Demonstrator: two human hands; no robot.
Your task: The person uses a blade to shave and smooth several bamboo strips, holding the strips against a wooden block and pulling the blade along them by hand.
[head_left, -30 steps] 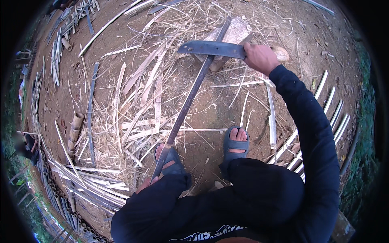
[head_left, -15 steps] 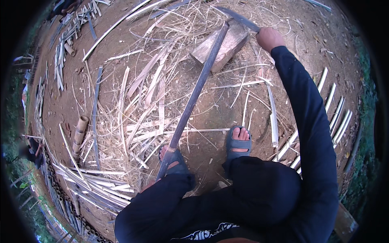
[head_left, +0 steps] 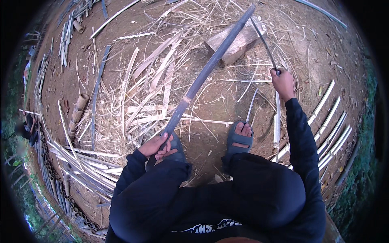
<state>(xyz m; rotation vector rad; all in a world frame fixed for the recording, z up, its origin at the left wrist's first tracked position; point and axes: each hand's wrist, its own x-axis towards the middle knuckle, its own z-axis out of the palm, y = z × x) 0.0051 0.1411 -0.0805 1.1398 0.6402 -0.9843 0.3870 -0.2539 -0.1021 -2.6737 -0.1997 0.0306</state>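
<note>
A long, dark bamboo piece [head_left: 208, 68] slants from my lap area up and to the right, its upper end passing over a wooden block [head_left: 239, 47] on the ground. Near its lower end, my left hand [head_left: 156, 146] is wrapped round it, above my left foot. My right hand [head_left: 283, 84] is closed on the handle of a machete to the right of the block. The machete's blade [head_left: 265, 45] shows almost edge-on and points away from me, its tip close to the bamboo's far end. Whether blade and bamboo touch, I cannot tell.
Pale shavings and split strips [head_left: 152, 77] litter the ground at left and centre. Light slats [head_left: 326, 135] lie at right, a strip pile [head_left: 91, 172] at lower left. A short bamboo tube [head_left: 78, 113] is nearby. My sandalled feet [head_left: 240, 139] flank bare soil. Another person [head_left: 30, 127] is far left.
The bamboo has shifted away from me and its far end now reaches past the block. My left hand has come into view. My right hand has come nearer, turning the machete blade edge-on.
</note>
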